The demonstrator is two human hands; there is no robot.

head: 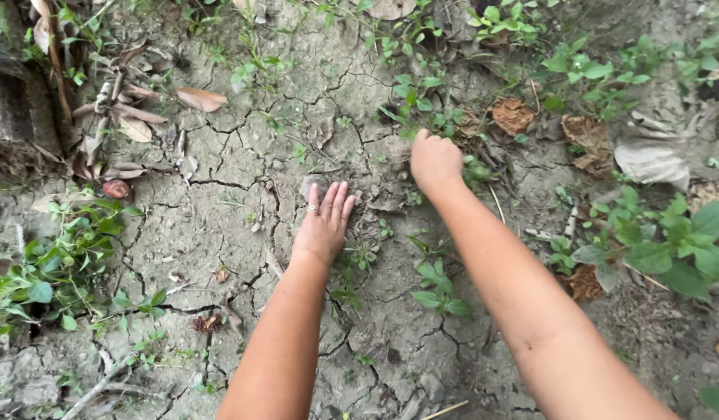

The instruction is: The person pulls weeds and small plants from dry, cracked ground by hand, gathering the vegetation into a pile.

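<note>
Just beside the small grey stone [313, 185], the left hand [326, 222] lies flat, released; beyond it, the right hand [434, 161] clenches a green weed [410, 109].

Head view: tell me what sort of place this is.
Probably an outdoor garden patch or yard: cracked dry soil, small green weeds and dead brown leaves lie around both hands.

Small grey-brown stone [313, 187], rounded and dull, lying flat on cracked dry earth just beyond the fingertips of the left hand [325, 222]; low green weed [421, 105], leafy and rooted, at the far side of the clenched right hand [435, 161]
</note>
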